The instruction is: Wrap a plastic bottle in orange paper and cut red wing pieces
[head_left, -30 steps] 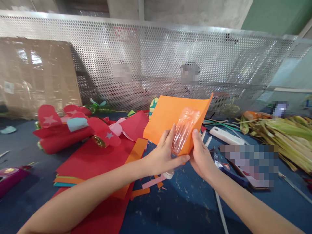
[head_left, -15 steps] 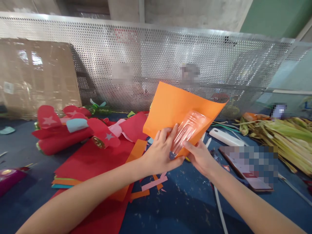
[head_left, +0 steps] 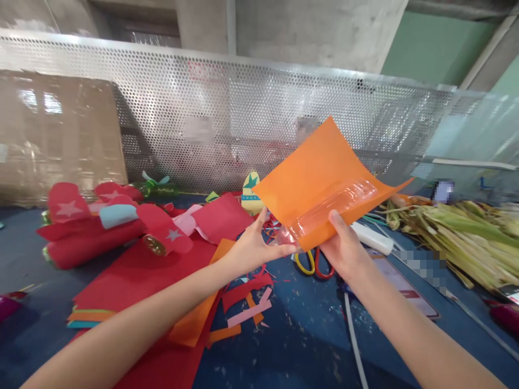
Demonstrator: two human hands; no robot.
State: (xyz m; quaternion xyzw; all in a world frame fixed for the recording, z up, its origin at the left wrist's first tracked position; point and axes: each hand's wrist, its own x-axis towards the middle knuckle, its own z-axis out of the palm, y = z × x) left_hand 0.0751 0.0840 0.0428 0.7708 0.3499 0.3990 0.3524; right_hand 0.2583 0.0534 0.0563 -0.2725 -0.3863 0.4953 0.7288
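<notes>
Orange sheet (head_left: 312, 170), pinched in right fingers (head_left: 339, 222), cradles a clear, seemingly plastic bottle (head_left: 344, 199); left fingers (head_left: 260, 220) spread.

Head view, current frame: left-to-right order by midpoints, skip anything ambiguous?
purple object → red star-marked craft → left hand → orange sheet → right hand → white object → pale husks

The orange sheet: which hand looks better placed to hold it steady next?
Probably the right hand: its thumb lies over the near edge of the orange sheet, by the clear bottle. The left hand is spread near the bottle's left end, so any hold looks looser.
</notes>
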